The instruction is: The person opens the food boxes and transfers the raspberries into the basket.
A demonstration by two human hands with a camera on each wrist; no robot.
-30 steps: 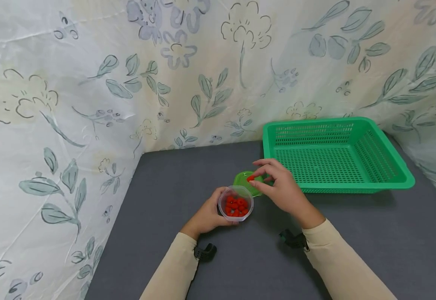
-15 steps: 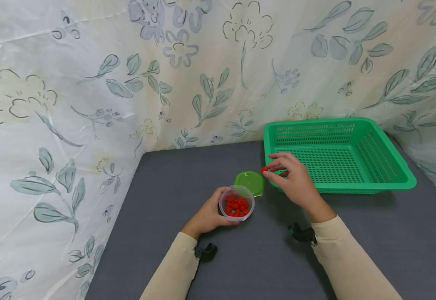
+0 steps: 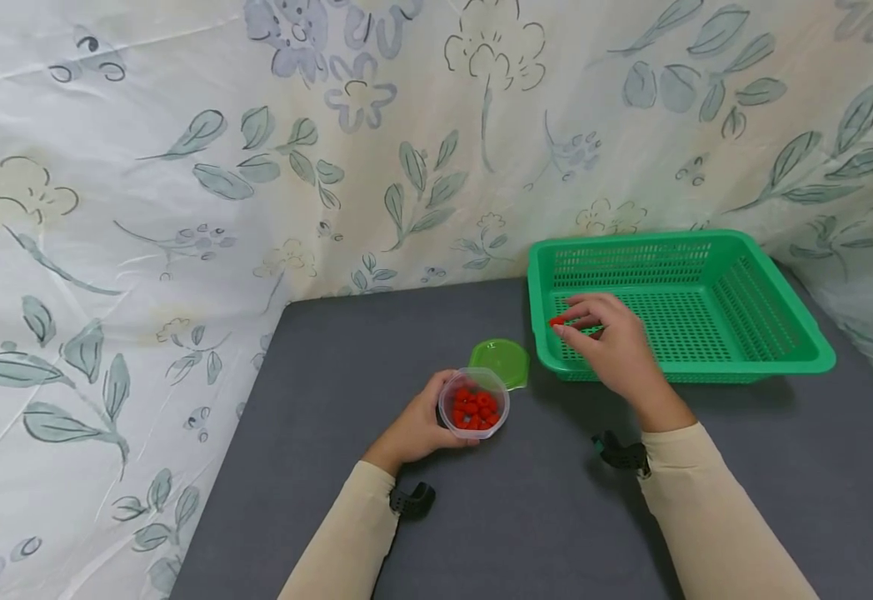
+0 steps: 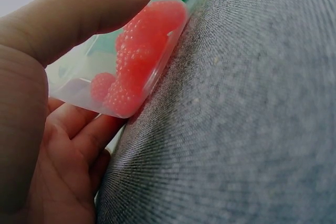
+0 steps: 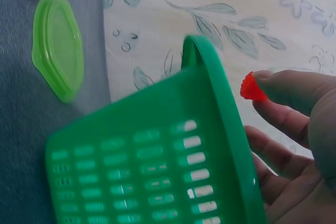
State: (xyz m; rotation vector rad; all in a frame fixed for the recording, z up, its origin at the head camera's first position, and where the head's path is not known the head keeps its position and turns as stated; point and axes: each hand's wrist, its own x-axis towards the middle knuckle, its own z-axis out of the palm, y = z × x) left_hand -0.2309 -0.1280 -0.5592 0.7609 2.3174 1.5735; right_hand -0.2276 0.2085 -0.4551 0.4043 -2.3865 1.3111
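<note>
My left hand [image 3: 416,429] grips a clear plastic container [image 3: 474,433] from its left side, thumb along the near wall. Several raspberries [image 4: 137,51] lie inside, pressed against its wall in the left wrist view. Over the left end of a green plastic basket [image 3: 714,367], my right hand [image 3: 620,346] pinches a single raspberry [image 5: 251,86] between thumb and index finger. The remaining fingers of that hand are loosely bent. In the right wrist view the raspberry is above the level of the basket's rim [image 5: 226,108].
Just behind the container, a light green lid [image 3: 504,360] lies on the dark grey tabletop [image 3: 361,350]. Floral fabric [image 3: 391,117] hangs behind the table and on its left. Each wrist wears a black strapped device [image 3: 412,500].
My right hand has carried the raspberry right and away from me, from above the lid to over the basket's left end. The left hand and container have stayed put.
</note>
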